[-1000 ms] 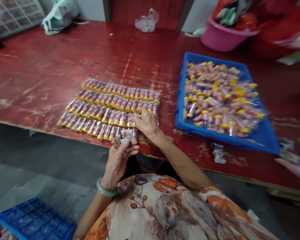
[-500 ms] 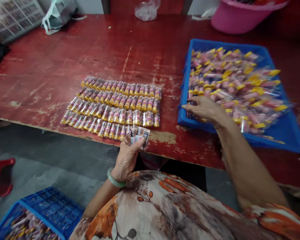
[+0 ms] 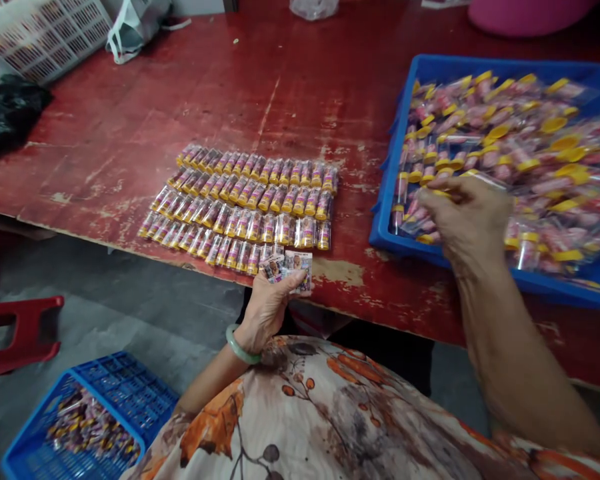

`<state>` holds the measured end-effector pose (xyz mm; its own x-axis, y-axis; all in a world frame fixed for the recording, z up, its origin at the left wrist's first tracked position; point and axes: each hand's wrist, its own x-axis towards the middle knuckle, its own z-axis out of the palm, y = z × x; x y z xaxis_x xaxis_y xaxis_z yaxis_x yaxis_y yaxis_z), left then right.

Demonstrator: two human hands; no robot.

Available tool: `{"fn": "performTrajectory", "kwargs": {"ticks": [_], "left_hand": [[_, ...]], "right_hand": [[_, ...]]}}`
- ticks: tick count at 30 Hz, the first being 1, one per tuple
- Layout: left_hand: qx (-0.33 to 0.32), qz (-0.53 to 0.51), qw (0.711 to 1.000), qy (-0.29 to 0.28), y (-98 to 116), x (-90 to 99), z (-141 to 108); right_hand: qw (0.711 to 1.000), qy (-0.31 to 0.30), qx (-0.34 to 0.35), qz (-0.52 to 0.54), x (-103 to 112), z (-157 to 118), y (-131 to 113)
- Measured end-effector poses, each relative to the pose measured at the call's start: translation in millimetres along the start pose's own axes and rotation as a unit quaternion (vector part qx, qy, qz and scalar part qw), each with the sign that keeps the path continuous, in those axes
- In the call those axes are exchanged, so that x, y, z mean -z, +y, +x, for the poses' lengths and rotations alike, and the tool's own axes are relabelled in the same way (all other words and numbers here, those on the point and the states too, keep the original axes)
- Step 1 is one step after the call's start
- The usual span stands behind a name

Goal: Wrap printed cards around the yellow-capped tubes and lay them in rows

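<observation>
My left hand [image 3: 267, 303], with a pale green bangle on its wrist, grips a few small printed cards [image 3: 299, 267] at the table's front edge. My right hand [image 3: 473, 217] is over the near left part of a blue tray [image 3: 393, 173], its fingers bent together. What they pinch, if anything, is hidden. Loose clear tubes with yellow caps and pink contents [image 3: 523, 157] fill the tray. Several rows of similar wrapped tubes [image 3: 250, 193] lie side by side on the red table, just beyond the cards.
A blue basket [image 3: 145, 387] of wrapped tubes stands on the floor at lower left, near a red stool [image 3: 23, 333]. Along the back are a white crate [image 3: 55, 40], a grey bag [image 3: 137, 30], a clear plastic bag [image 3: 314, 7] and a pink tub [image 3: 530, 17]. A black bag [image 3: 10, 113] lies at left.
My right hand has moved from the tray's near left rim further in over the tubes, its fingers drawing together. In my left hand the cards are fanned further apart. The view has shifted.
</observation>
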<state>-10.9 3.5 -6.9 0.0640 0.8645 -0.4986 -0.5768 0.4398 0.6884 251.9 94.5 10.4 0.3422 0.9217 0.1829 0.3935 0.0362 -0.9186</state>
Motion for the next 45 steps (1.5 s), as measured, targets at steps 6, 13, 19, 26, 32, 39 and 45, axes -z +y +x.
{"fn": "performTrajectory", "kwargs": {"ticks": [6, 13, 19, 26, 32, 39, 45], "left_hand": [[-0.026, -0.002, 0.999, -0.027, -7.8, -6.1, 1.2], [0.029, 0.022, 0.996, -0.077, 0.1, -6.1, -3.4], [0.020, 0.002, 0.998, -0.053, -3.6, -3.5, 0.4], [0.036, 0.045, 0.993, -0.102, -5.0, -5.1, -1.8], [0.027, 0.051, 0.996, -0.074, -2.1, -4.1, -0.3], [-0.006, 0.005, 1.000, -0.016, -5.1, -13.1, 0.7], [-0.007, 0.002, 1.000, 0.016, -4.6, -14.5, 1.0]], "right_hand": [[0.976, -0.194, -0.092, 0.036, -30.2, -87.5, -41.3], [0.954, -0.289, -0.074, 0.040, -61.5, -88.1, -43.8], [0.950, -0.300, -0.076, 0.038, -51.6, -82.7, -46.7], [0.946, -0.309, -0.083, 0.042, -51.3, -90.9, -41.9], [0.959, -0.274, -0.062, 0.037, -32.3, -88.0, -41.2], [0.932, -0.267, -0.139, 0.203, -1.1, -114.8, -15.6], [0.931, -0.221, -0.112, 0.266, -7.7, -131.1, -16.5]]}}
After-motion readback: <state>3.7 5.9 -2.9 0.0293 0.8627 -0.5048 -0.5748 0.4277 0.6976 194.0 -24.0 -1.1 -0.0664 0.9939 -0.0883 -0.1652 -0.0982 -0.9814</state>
